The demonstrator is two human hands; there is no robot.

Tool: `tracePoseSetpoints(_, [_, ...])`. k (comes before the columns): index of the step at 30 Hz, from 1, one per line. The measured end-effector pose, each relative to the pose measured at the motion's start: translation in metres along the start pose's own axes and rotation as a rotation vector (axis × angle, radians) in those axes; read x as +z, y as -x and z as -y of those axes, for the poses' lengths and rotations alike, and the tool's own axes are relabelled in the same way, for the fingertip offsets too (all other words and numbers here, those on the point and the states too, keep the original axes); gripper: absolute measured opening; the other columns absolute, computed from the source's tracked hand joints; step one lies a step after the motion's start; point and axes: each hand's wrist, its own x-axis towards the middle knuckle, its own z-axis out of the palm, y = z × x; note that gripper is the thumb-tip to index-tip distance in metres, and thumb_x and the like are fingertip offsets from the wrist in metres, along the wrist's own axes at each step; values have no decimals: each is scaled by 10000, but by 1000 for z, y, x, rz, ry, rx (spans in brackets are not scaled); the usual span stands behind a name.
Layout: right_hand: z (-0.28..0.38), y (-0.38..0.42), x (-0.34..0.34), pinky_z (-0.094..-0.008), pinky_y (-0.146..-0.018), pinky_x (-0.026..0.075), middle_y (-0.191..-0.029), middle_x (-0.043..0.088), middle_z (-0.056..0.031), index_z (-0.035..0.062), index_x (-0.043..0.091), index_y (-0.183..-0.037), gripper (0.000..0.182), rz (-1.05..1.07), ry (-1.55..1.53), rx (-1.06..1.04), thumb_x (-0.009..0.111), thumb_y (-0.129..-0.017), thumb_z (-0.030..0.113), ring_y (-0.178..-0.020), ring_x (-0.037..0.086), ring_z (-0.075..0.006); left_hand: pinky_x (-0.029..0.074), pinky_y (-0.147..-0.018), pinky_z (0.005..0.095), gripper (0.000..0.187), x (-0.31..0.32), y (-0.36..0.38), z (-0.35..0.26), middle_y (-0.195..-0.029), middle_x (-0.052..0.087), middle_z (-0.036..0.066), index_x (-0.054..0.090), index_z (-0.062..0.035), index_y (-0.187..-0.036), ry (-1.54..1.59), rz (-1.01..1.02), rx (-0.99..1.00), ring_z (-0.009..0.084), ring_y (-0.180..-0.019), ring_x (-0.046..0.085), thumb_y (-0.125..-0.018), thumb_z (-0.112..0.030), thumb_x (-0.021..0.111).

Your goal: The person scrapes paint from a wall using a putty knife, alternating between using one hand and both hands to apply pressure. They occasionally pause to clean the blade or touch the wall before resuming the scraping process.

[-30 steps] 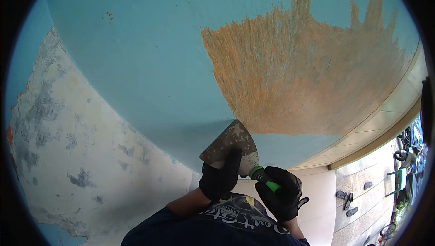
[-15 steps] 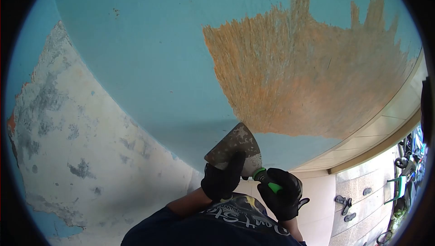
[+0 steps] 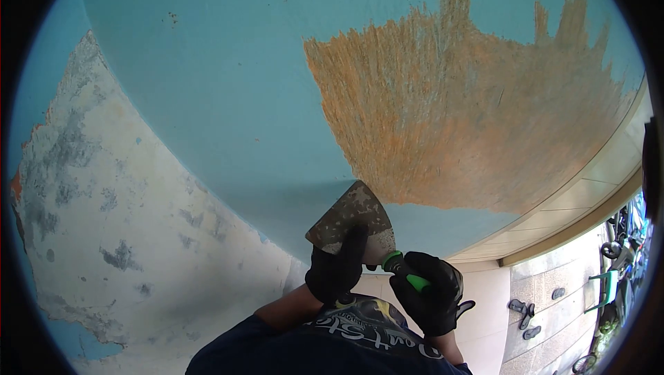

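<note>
Holding the scraper (image 3: 354,209), hands (image 3: 336,271) (image 3: 430,293) sit slightly higher than before.

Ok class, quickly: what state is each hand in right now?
Left hand: holding the scraper blade, thumb across its face.
Right hand: closed around the scraper handle.

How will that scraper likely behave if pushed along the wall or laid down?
The scraper is probably stiff, since its blade shows no obvious bend. It may drag on the orange patch, which looks rough and streaked. Laid flat, it likely won't roll, given that broad blade.
</note>
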Motion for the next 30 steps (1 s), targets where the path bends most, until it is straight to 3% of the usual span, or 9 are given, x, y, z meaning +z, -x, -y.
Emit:
tracePoseSetpoints(1, [1,-1,-1,-351,-689,574,-893,734,-137,14,680,-993,349,1,2,0,839,-692,89,-774,730,-273,534,-686,462,326,1,-2,-3,-1022,638,187,553,-62,-1257,1,-1,-1,336,-856,663,-932,-70,582])
tracePoseSetpoints(3, [4,-2,-2,-346,-686,574,-878,733,-131,19,679,-998,362,2,-11,22,846,-686,91,-767,730,-268,537,-671,420,272,2,-11,-15,-984,659,157,579,-17,-1188,675,22,-764,250,-837,670,-946,-137,613])
tracePoseSetpoints(6, [2,-7,3,-366,-708,561,-890,721,-134,17,670,-1011,404,-38,18,-38,851,-656,86,-793,718,-281,520,-792,358,293,-4,-33,-25,-1095,608,125,553,3,-1251,873,-66,-865,200,-961,615,-968,-74,554])
tracePoseSetpoints(7, [6,-14,5,-366,-708,561,-890,721,-134,17,670,-1011,404,-33,20,-34,851,-656,86,-793,718,-281,520,-792,358,293,-4,-37,-17,-1095,608,125,553,3,-1251,874,-66,-872,200,-961,615,-968,-74,554])
tracePoseSetpoints(9, [19,-27,10,-355,-661,567,-823,719,-135,26,676,-1012,392,-108,44,-143,859,-674,105,-726,719,-286,523,-799,360,283,-8,-37,1,-1106,616,114,562,13,-1210,747,-84,-399,181,-965,612,-962,-118,594])
tracePoseSetpoints(14, [9,-5,-5,-354,-655,568,-827,721,-136,18,678,-1009,391,-20,62,-167,859,-680,126,-724,719,-286,545,-713,376,249,-5,-16,-21,-953,668,111,602,-3,-1161,773,-144,-683,204,-812,669,-957,-145,608])
tracePoseSetpoints(17, [4,6,-3,-360,-686,559,-876,719,-128,22,678,-1002,407,24,17,25,846,-634,69,-767,714,-274,522,-698,457,272,4,8,-10,-1031,627,188,580,-81,-1216,439,35,-414,359,-845,646,-949,-50,542])
tracePoseSetpoints(23, [7,2,-4,-346,-674,568,-855,731,-130,17,680,-1013,369,-5,20,-29,846,-699,113,-752,726,-268,521,-678,468,257,-4,-4,-8,-1034,618,190,563,-82,-1211,102,24,-92,361,-858,644,-955,-63,535])
tracePoseSetpoints(30, [9,-1,-1,-359,-694,556,-862,718,-134,16,680,-1009,390,4,27,31,835,-655,65,-770,714,-276,535,-642,434,229,2,-6,-15,-1015,631,173,561,-54,-1193,660,19,-542,313,-816,665,-978,-132,552])
